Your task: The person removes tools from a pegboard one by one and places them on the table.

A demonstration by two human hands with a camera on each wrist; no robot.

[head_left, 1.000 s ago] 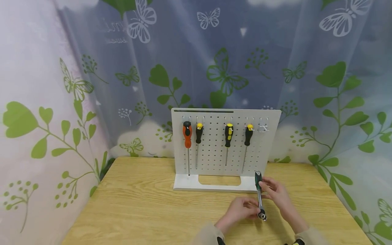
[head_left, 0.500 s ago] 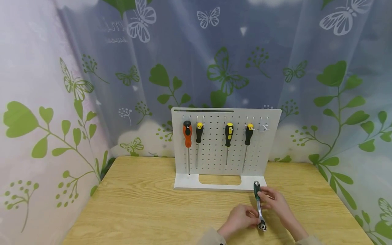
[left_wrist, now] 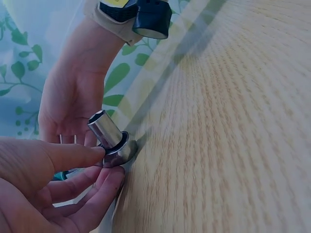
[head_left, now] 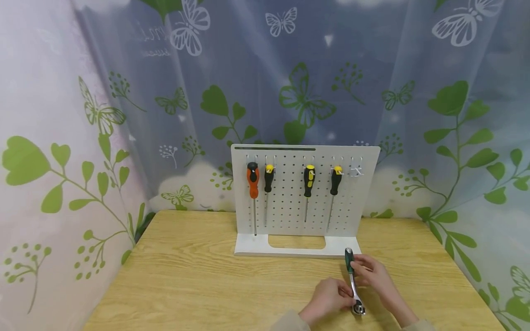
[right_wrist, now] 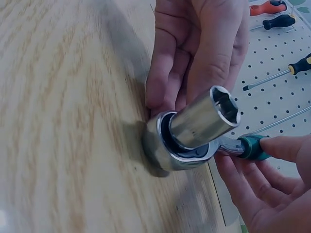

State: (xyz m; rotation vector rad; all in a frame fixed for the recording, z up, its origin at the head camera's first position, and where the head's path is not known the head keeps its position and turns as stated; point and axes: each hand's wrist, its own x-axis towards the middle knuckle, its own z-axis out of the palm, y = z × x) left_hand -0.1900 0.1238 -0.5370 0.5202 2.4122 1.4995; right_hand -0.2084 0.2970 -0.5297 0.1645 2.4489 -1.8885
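Note:
A ratchet wrench (head_left: 349, 261) with a green handle and a chrome shank is held by both hands over the table's right side, its handle end pointing toward the pegboard. My left hand (head_left: 328, 298) pinches the ratchet head (left_wrist: 119, 154) between thumb and fingers. On that head sits a silver socket (right_wrist: 204, 119), its hex opening facing up and away from the table. My right hand (head_left: 377, 278) grips the lower part of the green handle (right_wrist: 253, 147) with thumb and fingers. In the right wrist view the head is close over the wood surface.
A white pegboard (head_left: 296, 211) stands behind the hands on the wooden table (head_left: 186, 285). An orange screwdriver (head_left: 253, 180) and several black-and-yellow screwdrivers (head_left: 309, 181) hang on it. A metal hook (head_left: 357, 171) projects at its upper right. A patterned curtain (head_left: 248, 69) surrounds the table.
Both hands have drawn the ratchet wrench down and nearer to the body, away from the pegboard's base. In the last half second its head end has swung slightly right. The grips look unchanged.

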